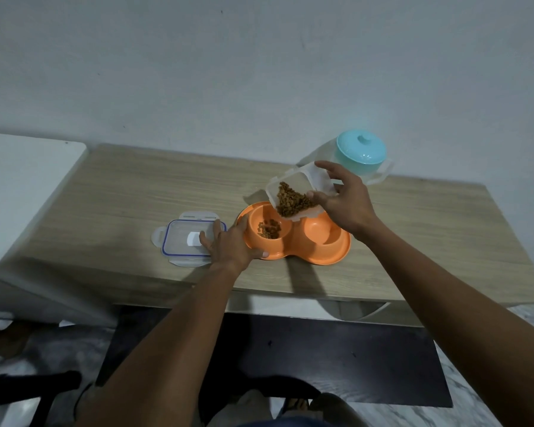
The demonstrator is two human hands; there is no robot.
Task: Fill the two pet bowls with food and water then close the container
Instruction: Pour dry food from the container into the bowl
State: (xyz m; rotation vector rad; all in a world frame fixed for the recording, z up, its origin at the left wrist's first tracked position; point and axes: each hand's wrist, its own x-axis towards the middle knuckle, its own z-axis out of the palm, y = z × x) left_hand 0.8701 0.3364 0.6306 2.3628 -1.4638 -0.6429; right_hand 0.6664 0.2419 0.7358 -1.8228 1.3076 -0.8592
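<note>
The right hand grips the tilted food container just above the orange bowl, whose left rim the left hand touches with straight fingers

Home room: wood-grain table, plain wall, marble-look floor, orange pet feeder.

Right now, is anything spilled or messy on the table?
Nothing stands out. Kibble lies only in the left well of the orange double bowl and in the tilted container the right hand holds. None shows on the table.
</note>
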